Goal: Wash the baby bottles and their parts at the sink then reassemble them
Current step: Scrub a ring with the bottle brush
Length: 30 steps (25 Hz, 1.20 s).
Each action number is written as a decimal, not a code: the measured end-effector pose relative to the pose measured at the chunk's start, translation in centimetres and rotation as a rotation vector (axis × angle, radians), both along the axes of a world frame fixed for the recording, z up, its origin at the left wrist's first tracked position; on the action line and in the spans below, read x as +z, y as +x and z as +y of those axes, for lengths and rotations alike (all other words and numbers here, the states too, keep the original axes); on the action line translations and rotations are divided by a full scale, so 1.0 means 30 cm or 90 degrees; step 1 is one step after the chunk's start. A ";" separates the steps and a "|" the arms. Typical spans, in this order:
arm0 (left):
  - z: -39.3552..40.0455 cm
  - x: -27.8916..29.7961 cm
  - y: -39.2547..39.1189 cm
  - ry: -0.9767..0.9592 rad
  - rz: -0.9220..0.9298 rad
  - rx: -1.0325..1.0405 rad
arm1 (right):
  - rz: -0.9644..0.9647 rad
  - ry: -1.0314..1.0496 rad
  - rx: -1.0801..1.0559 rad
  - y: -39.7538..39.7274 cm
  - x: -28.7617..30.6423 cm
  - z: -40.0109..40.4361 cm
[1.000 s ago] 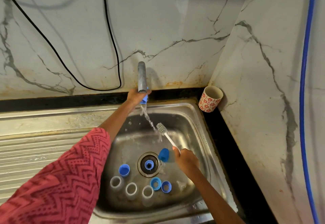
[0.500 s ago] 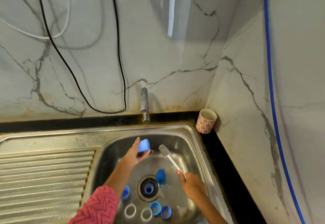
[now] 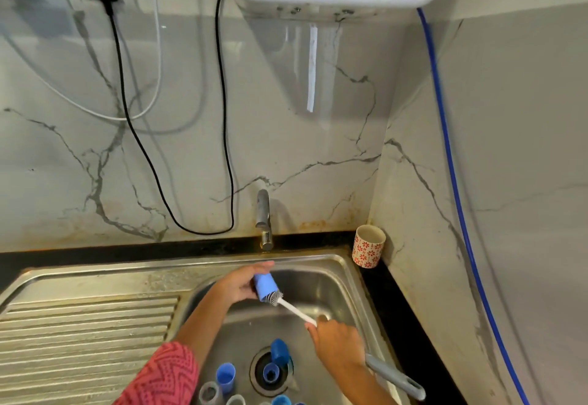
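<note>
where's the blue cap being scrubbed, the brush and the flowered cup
blue cap (image 3: 265, 287), head view, on its light blue side wall
brush (image 3: 296, 310), head view, on the white stem just behind the bristles
flowered cup (image 3: 367, 252), head view, on its red-patterned outer wall

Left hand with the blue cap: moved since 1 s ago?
Yes. The left hand with the light blue plastic cap has dropped from the steel tap spout down to the brush.
</note>
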<state>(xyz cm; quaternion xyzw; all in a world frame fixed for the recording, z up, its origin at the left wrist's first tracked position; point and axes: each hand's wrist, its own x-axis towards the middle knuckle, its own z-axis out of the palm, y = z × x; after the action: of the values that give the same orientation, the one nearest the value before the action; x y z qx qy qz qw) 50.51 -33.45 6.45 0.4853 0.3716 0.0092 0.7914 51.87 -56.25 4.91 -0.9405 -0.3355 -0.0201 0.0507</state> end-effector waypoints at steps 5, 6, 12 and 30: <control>-0.063 0.104 0.055 -0.164 -0.145 0.161 | -0.048 0.123 -0.040 0.016 0.009 0.039; -0.074 0.118 0.069 -0.171 -0.181 0.177 | -0.032 0.110 -0.023 -0.005 0.044 0.042; -0.074 0.150 0.099 -0.150 -0.257 0.226 | 0.163 0.134 -0.022 -0.017 0.078 0.100; -0.111 0.138 0.134 0.018 -0.101 0.137 | 0.050 0.001 -0.047 0.041 0.097 -0.004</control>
<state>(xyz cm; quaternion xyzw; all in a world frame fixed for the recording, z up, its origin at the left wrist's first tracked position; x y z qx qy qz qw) 54.52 -36.78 10.59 0.4517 0.3576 0.1377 0.8057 53.09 -56.36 7.81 -0.9521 -0.2986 0.0151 0.0636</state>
